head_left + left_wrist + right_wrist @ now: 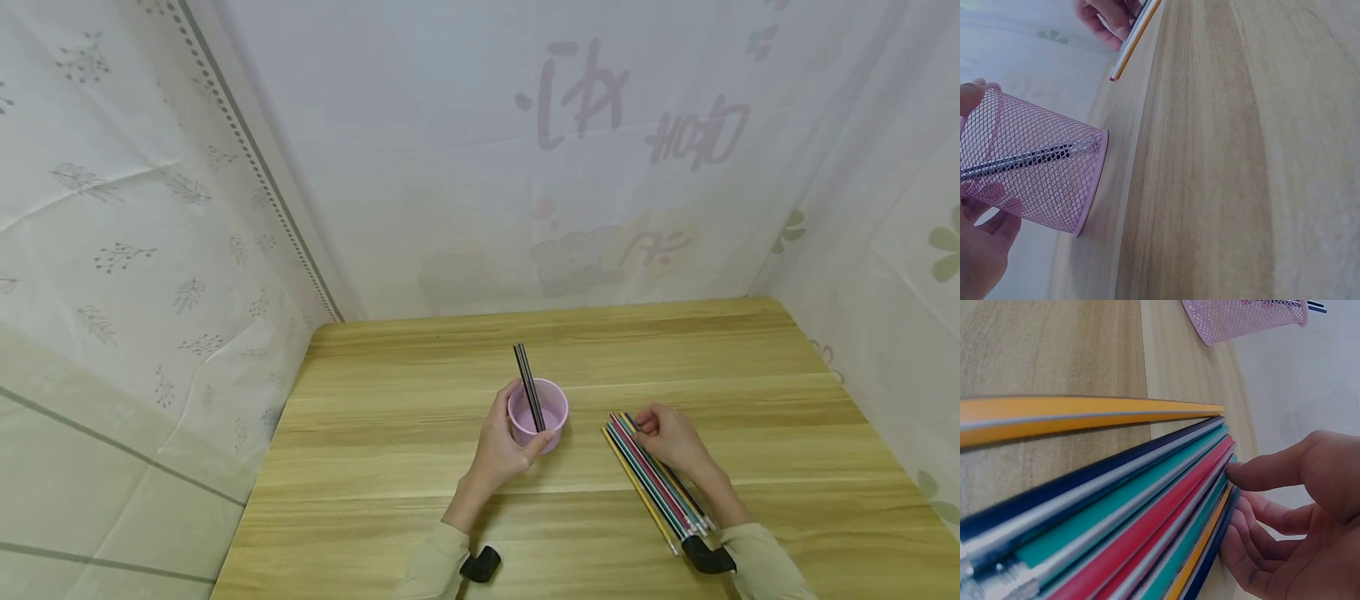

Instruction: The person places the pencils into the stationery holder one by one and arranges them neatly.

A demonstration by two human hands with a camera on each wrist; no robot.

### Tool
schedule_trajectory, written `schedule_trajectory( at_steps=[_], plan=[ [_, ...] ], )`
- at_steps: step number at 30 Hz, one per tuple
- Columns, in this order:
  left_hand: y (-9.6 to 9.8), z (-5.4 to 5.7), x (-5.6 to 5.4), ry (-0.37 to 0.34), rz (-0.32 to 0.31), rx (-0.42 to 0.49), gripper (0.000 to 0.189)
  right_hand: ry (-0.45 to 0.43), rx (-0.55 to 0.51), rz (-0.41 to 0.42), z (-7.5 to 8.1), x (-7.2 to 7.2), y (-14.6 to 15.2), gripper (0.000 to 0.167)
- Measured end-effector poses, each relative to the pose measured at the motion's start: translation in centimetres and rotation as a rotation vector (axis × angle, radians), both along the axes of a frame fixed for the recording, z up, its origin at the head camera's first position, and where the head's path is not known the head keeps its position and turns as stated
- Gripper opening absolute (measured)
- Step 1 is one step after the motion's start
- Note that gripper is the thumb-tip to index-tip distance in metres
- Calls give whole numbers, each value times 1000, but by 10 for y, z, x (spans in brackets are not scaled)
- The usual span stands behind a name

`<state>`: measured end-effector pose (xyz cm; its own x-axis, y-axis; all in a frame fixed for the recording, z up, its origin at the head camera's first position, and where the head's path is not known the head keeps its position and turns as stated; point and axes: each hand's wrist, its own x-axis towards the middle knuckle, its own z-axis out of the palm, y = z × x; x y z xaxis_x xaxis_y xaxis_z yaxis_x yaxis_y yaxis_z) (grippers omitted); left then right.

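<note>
A pink mesh pen cup [553,398] stands upright on the table, gripped by my left hand [497,454] with the thumb at its near rim and the fingers round its left side. Inside lean a few dark pencils [528,385] with silver stripes; in the left wrist view they show through the mesh [1041,119]. To the right, my right hand [677,443] pinches at the far ends of a fanned row of pencils [654,475], in red, teal, yellow and dark blue. Its thumb [1272,473] touches the pencils from above, the other fingers curled at their outer side.
One yellow pencil [637,487] lies at the left edge of the row, slightly apart. The wood-grain table [375,433] ends at a pale printed curtain [420,167] behind, with more cloth on both sides. Black wrist camera mounts [482,566] sit by both sleeves.
</note>
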<state>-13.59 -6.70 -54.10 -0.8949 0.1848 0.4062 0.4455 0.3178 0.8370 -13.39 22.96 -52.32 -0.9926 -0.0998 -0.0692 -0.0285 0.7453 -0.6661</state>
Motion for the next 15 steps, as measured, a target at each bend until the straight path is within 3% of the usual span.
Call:
schedule_trajectory(
  at_steps=[9,15],
  plan=[
    [-1,1,1,16,14,-36,90,1,18,-1,2,0,-3,16],
    [-1,2,1,15,3,-13,90,17,27,9,9,1,-6,15]
  ],
)
